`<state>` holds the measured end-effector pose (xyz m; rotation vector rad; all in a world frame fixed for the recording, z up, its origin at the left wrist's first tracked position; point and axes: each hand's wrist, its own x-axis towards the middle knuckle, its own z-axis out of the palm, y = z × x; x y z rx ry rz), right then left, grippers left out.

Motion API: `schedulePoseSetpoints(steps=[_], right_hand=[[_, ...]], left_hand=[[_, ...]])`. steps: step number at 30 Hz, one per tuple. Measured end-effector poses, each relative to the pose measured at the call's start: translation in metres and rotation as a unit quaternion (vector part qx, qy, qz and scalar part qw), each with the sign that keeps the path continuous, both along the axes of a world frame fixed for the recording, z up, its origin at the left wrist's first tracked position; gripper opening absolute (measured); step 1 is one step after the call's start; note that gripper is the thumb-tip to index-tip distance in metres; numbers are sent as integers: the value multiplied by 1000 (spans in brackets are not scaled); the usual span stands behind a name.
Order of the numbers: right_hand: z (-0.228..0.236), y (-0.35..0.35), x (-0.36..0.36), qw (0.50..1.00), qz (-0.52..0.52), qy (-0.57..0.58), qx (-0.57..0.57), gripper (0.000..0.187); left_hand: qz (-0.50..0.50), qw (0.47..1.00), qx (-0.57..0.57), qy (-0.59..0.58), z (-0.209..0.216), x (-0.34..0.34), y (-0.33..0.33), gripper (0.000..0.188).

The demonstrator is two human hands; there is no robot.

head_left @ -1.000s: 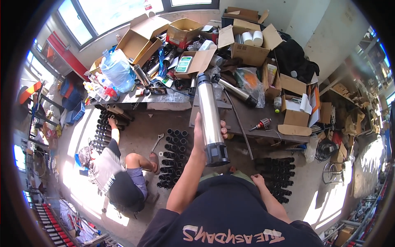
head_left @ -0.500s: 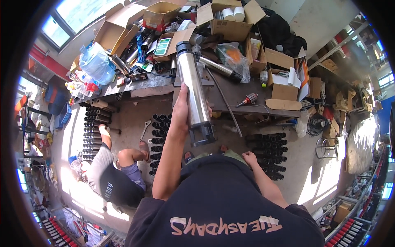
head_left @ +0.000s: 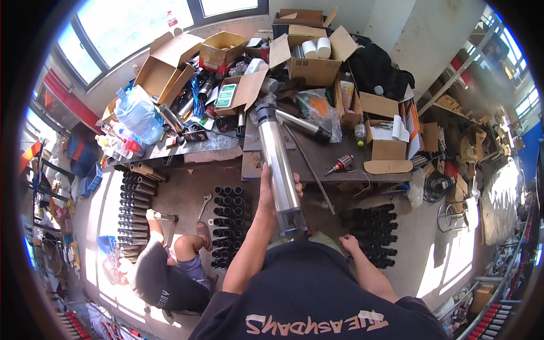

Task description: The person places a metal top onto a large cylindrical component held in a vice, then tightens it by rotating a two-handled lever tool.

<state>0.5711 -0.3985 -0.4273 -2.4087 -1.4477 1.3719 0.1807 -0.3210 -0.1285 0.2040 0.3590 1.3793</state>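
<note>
My left hand [head_left: 266, 195] is wrapped round a long shiny steel cylinder [head_left: 279, 170], which looks like a submersible pump. It has a black ribbed cap at its far end and a black open cage at its near end. The cylinder tilts slightly, its far end over the workbench [head_left: 263, 164] and its near end close to my body. Down at my right side, beside my thigh, my right hand [head_left: 350, 243] hangs with curled fingers and nothing visible in them. Another steel cylinder [head_left: 303, 123] with a black end lies on the bench beyond.
Open cardboard boxes [head_left: 314, 68], a metal rod [head_left: 311, 167] and a red-ended motor rotor [head_left: 341, 164] crowd the bench. Black-ended tubes [head_left: 229, 212] stand in rows on the floor at left, more [head_left: 371, 232] at right. A co-worker [head_left: 170, 277] squats at the left beside tubes.
The cylinder and my left hand have come nearer my body and slightly right. My view has tilted up, showing more window. The co-worker's hand now holds a tube beside the left row.
</note>
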Motion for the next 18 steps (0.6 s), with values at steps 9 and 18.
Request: schedulePoseSetpoints(steps=[9, 18], right_hand=[[-13, -23, -14, 999, 27, 1, 34, 46], [9, 4, -38, 991, -34, 97, 85, 28]], left_hand=[[-10, 995, 72, -61, 21, -4, 0, 74], [-46, 991, 95, 77, 43, -8, -6, 80]])
